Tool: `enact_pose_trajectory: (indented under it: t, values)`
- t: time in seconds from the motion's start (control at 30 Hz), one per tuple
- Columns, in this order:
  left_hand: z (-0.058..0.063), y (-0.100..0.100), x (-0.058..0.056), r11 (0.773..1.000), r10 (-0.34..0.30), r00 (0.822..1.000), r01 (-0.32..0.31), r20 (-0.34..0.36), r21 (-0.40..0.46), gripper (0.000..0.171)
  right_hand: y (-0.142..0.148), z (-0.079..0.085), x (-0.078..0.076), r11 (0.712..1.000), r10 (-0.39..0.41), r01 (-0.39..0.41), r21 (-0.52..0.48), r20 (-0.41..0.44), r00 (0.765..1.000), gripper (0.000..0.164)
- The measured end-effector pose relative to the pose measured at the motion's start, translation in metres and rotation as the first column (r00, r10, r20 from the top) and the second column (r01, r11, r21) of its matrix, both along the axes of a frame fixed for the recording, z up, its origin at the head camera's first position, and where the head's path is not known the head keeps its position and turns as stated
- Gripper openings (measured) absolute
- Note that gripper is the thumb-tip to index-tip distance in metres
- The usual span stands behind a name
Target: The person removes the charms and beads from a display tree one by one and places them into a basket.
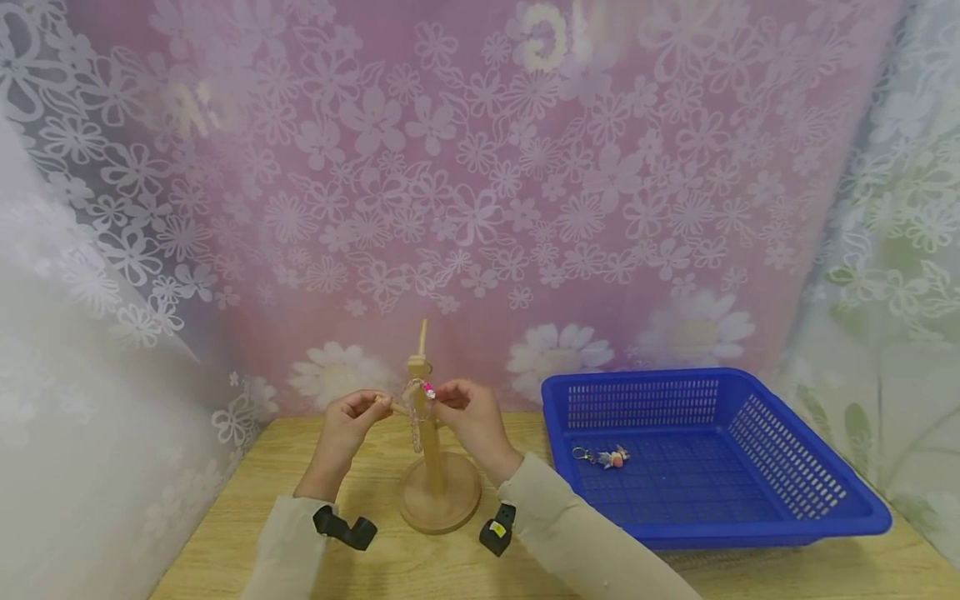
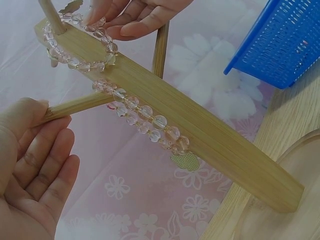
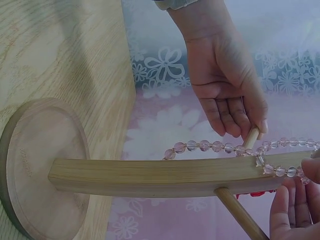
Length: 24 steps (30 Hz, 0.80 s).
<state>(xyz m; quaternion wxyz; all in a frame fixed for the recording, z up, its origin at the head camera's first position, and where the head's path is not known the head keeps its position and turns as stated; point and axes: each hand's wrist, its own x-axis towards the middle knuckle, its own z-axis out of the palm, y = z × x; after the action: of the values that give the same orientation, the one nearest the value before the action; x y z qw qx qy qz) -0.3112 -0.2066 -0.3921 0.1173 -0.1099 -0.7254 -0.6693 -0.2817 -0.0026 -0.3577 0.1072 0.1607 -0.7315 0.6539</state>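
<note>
A wooden stand (image 1: 433,454) with a round base, an upright post and slanting pegs stands between both hands. My left hand (image 1: 348,425) pinches the tip of its left peg (image 2: 80,105) between thumb and fingers. From that peg hangs a bracelet of clear and pinkish beads (image 2: 145,111) with a pale green tag. A second beaded bracelet (image 2: 73,63) loops round a peg near the post's top. My right hand (image 1: 476,421) pinches this upper bracelet's edge beside the post. A small bright pink charm (image 1: 429,390) shows by the right fingertips in the head view.
A blue plastic basket (image 1: 720,533) stands on the wooden table (image 1: 262,467) to the right. In it lies a keychain with a small figure (image 1: 613,458). A pink flowered cloth (image 1: 480,208) hangs behind the table.
</note>
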Motion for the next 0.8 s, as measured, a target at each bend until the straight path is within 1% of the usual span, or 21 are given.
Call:
enact_pose_trajectory:
  t: [0.27,0.43,0.53,0.8]
  values:
    - [-0.0006,0.0003,-0.0005,1.000,0.001,1.000,-0.001,0.005,-0.004,0.024,0.0010,0.0002,0.0001,1.000,0.005,-0.004,-0.010,0.033,0.999,0.011]
    - [-0.0005,0.0007,-0.0005,1.000,0.002,1.000,-0.002,0.004,0.002,0.021,0.0020,0.0024,0.0010,1.000,0.000,0.001,-0.008,0.042,0.999,0.010]
    - [-0.0003,0.0009,-0.0003,1.000,0.003,1.000,-0.003,0.002,0.002,0.020,0.0023,0.0036,0.0012,1.000,-0.002,0.002,-0.005,0.035,0.999,0.010]
    - [-0.0013,0.0004,-0.0006,1.000,-0.005,1.000,0.005,-0.010,-0.013,0.026,0.0023,0.0077,0.0016,1.000,-0.005,0.005,0.009,0.017,1.000,0.009]
